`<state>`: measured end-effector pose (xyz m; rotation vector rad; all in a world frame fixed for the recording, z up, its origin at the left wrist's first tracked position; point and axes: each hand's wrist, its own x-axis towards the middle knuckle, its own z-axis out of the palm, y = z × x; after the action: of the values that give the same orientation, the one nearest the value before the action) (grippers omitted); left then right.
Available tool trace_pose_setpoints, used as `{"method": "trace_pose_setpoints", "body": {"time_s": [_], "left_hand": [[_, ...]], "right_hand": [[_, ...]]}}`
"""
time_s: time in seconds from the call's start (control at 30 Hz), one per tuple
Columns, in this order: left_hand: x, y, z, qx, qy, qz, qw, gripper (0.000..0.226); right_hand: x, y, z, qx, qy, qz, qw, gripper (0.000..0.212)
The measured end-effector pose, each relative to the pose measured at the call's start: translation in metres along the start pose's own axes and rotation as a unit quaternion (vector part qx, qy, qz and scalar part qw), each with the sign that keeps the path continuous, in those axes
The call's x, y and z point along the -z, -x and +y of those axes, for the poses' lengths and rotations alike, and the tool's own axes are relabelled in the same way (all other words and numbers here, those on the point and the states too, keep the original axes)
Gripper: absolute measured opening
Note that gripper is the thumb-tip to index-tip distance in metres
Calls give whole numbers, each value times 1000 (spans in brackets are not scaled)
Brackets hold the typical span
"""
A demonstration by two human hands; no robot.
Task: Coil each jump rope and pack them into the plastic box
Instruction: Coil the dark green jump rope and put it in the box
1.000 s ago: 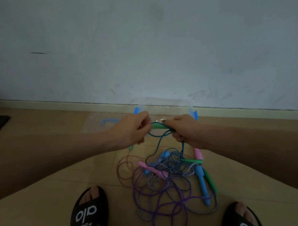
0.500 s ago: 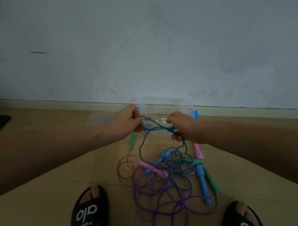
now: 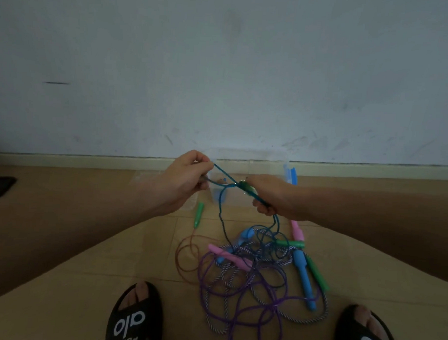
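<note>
Blue rope (image 3: pixel 224 176): held taut above the floor, left hand (image 3: pixel 185 181) pinching the cord, right hand (image 3: pixel 270 196) closed around its green handle (image 3: pixel 247 188); the rest trails down into the rope pile (image 3: pixel 259 271) on the floor between two black slippers. Clear box (image 3: pixel 256 161): behind the hands, against the wall.

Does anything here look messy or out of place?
Yes. The jump ropes lie in one tangled heap on the floor between the feet, cords crossing and handles scattered. One green handle lies apart, by the plastic box. The left hand and right hand hold a blue cord trailing from the heap.
</note>
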<state>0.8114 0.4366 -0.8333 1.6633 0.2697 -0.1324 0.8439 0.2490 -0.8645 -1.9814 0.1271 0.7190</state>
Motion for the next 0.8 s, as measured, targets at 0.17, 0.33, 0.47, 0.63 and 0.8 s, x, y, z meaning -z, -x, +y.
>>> {"method": "trace_pose_setpoints", "body": {"time_s": [0.17, 0.33, 0.47, 0.63, 0.8], "left_hand": [[2, 2, 1, 25, 49, -48, 997, 15], [9, -4, -3, -38, -171, -61, 983, 15], [31, -4, -4, -240, -493, -94, 831, 18], [41, 6, -12, -295, -689, -129, 649, 28], [40, -2, -20, -198, -638, -157, 728, 28]], "right_hand": [[4, 6, 0, -35, -51, -25, 998, 42], [8, 8, -4, -12, -15, -26, 999, 51], [19, 7, -2, 9, -13, -2, 1000, 57], [23, 4, -3, 65, 84, 14, 994, 47], [16, 13, -10, 127, 72, -24, 989, 26]]}}
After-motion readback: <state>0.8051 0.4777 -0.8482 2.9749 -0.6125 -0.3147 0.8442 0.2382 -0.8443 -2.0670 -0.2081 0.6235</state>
